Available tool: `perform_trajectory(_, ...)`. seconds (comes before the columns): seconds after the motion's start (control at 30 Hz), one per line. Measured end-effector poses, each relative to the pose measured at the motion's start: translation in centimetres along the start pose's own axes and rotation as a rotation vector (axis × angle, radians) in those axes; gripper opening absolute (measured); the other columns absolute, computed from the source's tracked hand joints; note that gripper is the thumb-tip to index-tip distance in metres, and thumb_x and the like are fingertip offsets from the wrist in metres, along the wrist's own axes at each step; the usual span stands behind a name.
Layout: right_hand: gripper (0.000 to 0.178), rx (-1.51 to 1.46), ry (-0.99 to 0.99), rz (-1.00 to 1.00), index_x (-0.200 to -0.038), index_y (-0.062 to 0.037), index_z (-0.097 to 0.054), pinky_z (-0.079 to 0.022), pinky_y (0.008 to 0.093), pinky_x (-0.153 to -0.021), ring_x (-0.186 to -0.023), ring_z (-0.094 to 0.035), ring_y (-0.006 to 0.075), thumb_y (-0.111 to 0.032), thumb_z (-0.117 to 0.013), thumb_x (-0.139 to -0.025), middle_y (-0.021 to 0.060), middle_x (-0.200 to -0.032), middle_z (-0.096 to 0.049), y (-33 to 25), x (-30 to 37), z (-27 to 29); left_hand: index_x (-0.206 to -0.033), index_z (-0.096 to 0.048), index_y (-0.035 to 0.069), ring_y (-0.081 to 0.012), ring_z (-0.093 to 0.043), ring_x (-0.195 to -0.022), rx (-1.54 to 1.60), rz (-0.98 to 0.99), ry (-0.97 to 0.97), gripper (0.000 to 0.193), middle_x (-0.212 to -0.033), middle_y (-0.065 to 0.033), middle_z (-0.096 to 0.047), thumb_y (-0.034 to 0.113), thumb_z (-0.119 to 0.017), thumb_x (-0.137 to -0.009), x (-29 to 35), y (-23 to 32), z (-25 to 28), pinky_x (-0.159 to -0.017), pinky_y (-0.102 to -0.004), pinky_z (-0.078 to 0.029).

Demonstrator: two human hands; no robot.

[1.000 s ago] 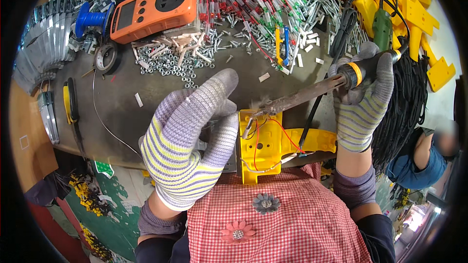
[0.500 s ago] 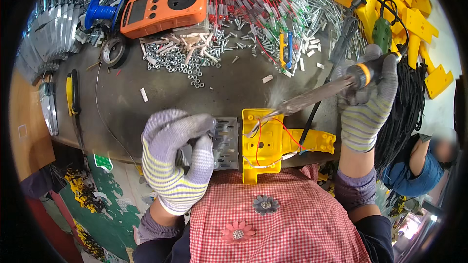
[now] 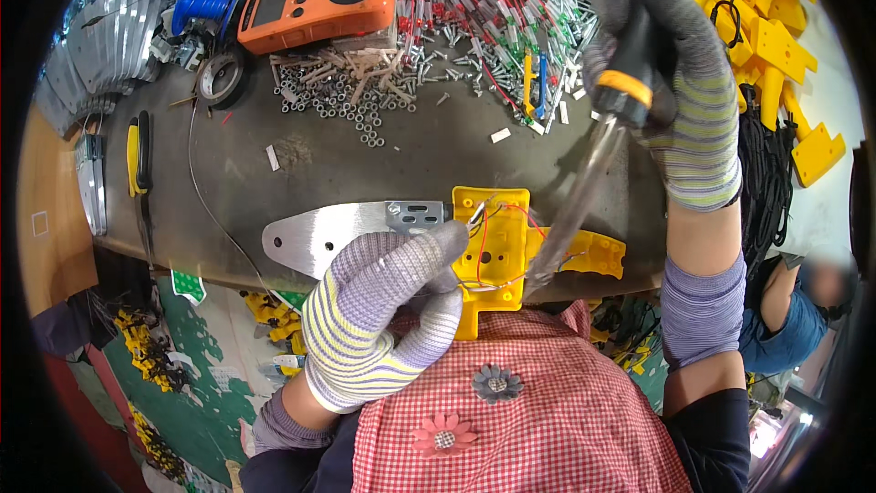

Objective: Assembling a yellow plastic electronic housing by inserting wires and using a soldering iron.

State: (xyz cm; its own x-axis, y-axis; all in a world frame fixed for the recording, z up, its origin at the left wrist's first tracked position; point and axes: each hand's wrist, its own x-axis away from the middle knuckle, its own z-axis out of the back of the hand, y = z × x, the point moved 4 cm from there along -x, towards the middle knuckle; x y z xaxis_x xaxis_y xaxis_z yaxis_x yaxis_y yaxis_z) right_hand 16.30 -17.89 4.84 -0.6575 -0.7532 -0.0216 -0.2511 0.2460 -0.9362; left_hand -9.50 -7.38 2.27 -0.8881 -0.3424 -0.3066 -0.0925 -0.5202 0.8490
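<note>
A yellow plastic housing (image 3: 500, 260) lies open-side up at the table's near edge, with thin red and white wires (image 3: 484, 285) inside. On its left a flat silver metal blade (image 3: 315, 236) with holes meets it, topped by a slotted metal bracket (image 3: 415, 213). My gloved left hand (image 3: 388, 292) is bent closed at the housing's left edge, over part of the blade; what its fingertips pinch is hidden. Raised at the right, my gloved right hand (image 3: 680, 73) grips a screwdriver (image 3: 630, 82) by its black, orange-ringed handle. Its blurred shaft slants down toward the housing.
Nuts (image 3: 365, 114), screws and red wires (image 3: 456, 0) are heaped at the back. An orange meter (image 3: 315, 2), tape roll (image 3: 219, 80) and yellow-black pliers (image 3: 139, 160) lie left. Yellow parts (image 3: 780, 46) and black cables (image 3: 771, 192) fill the right; another person (image 3: 785, 315) is beyond.
My left hand has moved right to the housing's edge, uncovering the blade. My right hand has moved up and away, and the screwdriver has swung to point more steeply down.
</note>
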Motion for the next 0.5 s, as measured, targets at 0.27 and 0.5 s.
perform_trajectory(0.27, 0.043, 0.304, 0.226, -0.251, -0.090, -0.0066, -0.067, -0.031, 0.0201, -0.044, -0.047, -0.048, 0.0057, -0.047, -0.056, -0.100, -0.0007, -0.063, -0.061, -1.3, 1.2, -4.0, -0.128, -0.063, 0.005, -0.0142, -0.061, -0.072, -0.015, -0.017, 0.002, 0.063, -0.082, -0.0036, -0.067, -0.011, -0.072, -0.068, -0.4, 0.2, -0.3, -0.064, -0.0270, -0.050)
perform_trajectory(0.5, 0.044, 0.333, 0.201, -0.168, -0.090, -0.0059, -0.068, -0.040, 0.0200, -0.051, -0.054, -0.055, 0.0076, -0.047, -0.056, -0.101, 0.0000, -0.065, -0.062, 0.0, 1.1, -2.5, -0.127, -0.063, 0.003, -0.0146, -0.062, -0.071, -0.036, -0.033, -0.033, 0.061, -0.082, -0.0041, -0.067, -0.011, -0.072, -0.068, -0.6, 0.6, -0.3, -0.063, -0.0275, -0.050)
